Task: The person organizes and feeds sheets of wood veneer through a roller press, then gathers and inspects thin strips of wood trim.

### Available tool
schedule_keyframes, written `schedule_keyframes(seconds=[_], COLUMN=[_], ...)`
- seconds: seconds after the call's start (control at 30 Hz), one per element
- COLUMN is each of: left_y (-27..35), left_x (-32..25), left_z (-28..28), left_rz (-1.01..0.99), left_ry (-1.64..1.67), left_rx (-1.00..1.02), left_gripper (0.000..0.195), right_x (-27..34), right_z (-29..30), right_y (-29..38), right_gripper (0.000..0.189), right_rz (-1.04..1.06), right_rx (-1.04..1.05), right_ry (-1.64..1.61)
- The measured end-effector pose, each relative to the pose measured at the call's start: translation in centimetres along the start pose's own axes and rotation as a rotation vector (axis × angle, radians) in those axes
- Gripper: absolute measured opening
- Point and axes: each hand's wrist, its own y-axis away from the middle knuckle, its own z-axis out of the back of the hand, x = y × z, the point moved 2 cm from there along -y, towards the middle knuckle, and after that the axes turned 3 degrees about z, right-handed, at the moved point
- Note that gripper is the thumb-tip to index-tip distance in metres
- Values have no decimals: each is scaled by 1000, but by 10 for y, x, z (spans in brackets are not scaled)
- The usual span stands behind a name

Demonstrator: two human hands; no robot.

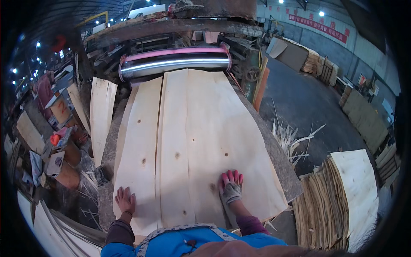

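Thin knotted wood veneer sheets (208,122) lie lengthwise before me on a worktable (289,180), their far ends close to a glue-spreader-like roller machine. A narrow dark gap runs between the left strip (141,135) and the sheet beside it. My left hand (125,199), bare, rests palm down near the left strip's outer edge. On the right-hand sheet, my right hand (231,186) lies flat in a grey glove with pink fingers. Neither hand grips anything.
Beyond the sheets are a shiny metal roller (175,64) and a pink roller (175,52). A veneer stack (321,205) stands at right, with splintered scraps (290,141) on the floor behind it. Loose veneer (102,115) and brown drums (65,175) stand at left.
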Motion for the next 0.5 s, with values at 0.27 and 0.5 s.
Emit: schedule_keyframes(seconds=[0.27, 0.5], left_y=[0, 0], left_x=[0, 1], left_z=[1, 1], left_rz=[-11, -2], left_ry=[23, 18], left_rx=[-4, -2], left_gripper=[50, 50], right_x=[1, 1], right_z=[-2, -2], right_y=[-1, 0], right_gripper=[39, 40], right_rz=[2, 4], right_rx=[-27, -20], right_ry=[6, -9])
